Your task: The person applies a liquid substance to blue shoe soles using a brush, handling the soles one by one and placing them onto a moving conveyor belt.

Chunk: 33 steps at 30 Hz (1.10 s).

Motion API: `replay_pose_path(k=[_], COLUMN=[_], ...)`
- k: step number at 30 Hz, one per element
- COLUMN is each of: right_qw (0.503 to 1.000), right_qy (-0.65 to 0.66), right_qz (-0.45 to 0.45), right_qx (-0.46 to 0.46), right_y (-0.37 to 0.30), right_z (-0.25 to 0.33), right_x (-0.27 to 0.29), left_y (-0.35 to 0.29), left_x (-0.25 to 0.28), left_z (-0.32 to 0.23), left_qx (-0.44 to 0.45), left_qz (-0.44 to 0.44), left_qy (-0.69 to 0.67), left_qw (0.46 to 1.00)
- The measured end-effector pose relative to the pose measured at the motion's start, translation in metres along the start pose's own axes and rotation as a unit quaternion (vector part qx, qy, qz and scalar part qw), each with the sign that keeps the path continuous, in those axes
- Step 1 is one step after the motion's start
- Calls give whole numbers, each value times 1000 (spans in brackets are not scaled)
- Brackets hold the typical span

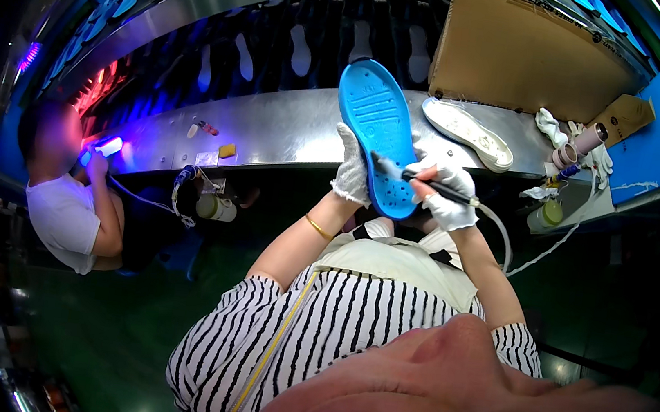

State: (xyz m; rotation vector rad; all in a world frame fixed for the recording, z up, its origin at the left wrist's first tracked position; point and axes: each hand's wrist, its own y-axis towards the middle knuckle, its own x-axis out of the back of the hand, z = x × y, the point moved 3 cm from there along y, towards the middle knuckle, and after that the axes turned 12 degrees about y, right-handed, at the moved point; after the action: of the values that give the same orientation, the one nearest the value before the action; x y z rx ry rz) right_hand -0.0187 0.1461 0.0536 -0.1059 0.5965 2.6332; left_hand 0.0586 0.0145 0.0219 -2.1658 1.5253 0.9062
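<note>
My left hand [351, 169], in a pale glove, grips a blue shoe sole [376, 109] by its left edge. The sole is tilted upright over my lap, with ridges at its far end and small holes at its near end. Between the fingers of my right hand [451, 209], also gloved but with bare fingertips, is a brush [449, 189] with a black handle and a thin hose. Its grey bristles lie over the near half of the sole's face; whether they touch it I cannot tell. A white shoe sole [469, 136] rests on the metal ledge just beyond my right hand.
Beyond the metal ledge [264, 137], a dark rack [270, 59] carries several soles. A cardboard box [521, 56] stands far right, near thread spools [589, 139], gloves and a pale jar [545, 216]. At left, a co-worker [66, 207] handles a brightly lit sole.
</note>
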Motion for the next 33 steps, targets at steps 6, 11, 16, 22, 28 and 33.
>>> replay_pose_path(k=[6, 11, 16, 22, 28, 33], right_qw=[992, 999, 972, 977, 966, 989], right_qy=[73, 27, 185, 147, 238, -77], right_qz=[-12, -14, -26, -19, -21, 122], right_qx=[-105, -30, -139, -155, -99, 29], right_y=[1, 1, 0, 3, 15, 22], right_z=[9, 10, 8, -1, 9, 17], right_x=[-6, -13, -7, -12, -3, -1], left_y=[4, 17, 17, 25, 25, 31], left_x=[1, 3, -1, 16, 13, 14], left_z=[-14, -24, -38, -51, -54, -66], left_qx=[-75, -139, -187, -200, -153, -156], left_qz=[13, 107, 158, 218, 198, 107], left_qy=[-111, -128, -154, -84, 33, 210], left_qw=[991, 976, 957, 951, 968, 959])
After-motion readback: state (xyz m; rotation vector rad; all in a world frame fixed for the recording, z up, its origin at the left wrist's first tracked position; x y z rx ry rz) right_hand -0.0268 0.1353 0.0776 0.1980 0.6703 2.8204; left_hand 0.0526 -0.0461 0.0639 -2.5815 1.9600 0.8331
